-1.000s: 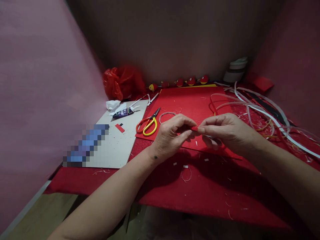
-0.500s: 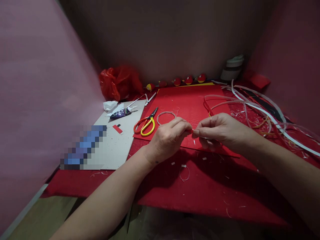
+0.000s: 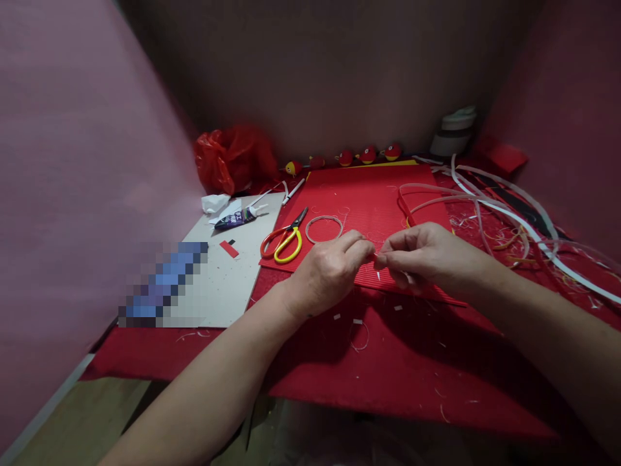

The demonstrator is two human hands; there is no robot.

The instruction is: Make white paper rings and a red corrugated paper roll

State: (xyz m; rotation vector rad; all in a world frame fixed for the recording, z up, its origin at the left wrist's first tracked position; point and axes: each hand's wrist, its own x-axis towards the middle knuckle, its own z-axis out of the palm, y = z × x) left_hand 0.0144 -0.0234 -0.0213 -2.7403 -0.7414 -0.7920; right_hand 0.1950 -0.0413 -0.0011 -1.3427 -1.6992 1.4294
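Both hands meet over the front part of a red corrugated sheet [image 3: 369, 200]. My left hand [image 3: 334, 262] is closed in a pinch, its back toward me, hiding most of what its fingertips hold. My right hand [image 3: 420, 255] pinches thumb against finger on a small red piece [image 3: 376, 257], only a sliver of which shows between the two hands. Left of my left hand lie scissors [image 3: 288, 239] with one red and one yellow handle, blades pointing away. A thin coil of pale strip [image 3: 324, 229] rests on the sheet just beyond my left hand.
A grey board [image 3: 233, 285] at left carries a glue tube [image 3: 237, 219] and small red and black scraps. Several red and yellow bird-like balls [image 3: 367, 155] line the back, beside a red plastic bag [image 3: 233, 158]. Loose strips [image 3: 504, 207] tangle at right, before a lidded cup [image 3: 453, 133].
The hands stay together in nearly the same place, with only slight shifts of the fingers. The whole view has moved a little; the things on the table lie as before.
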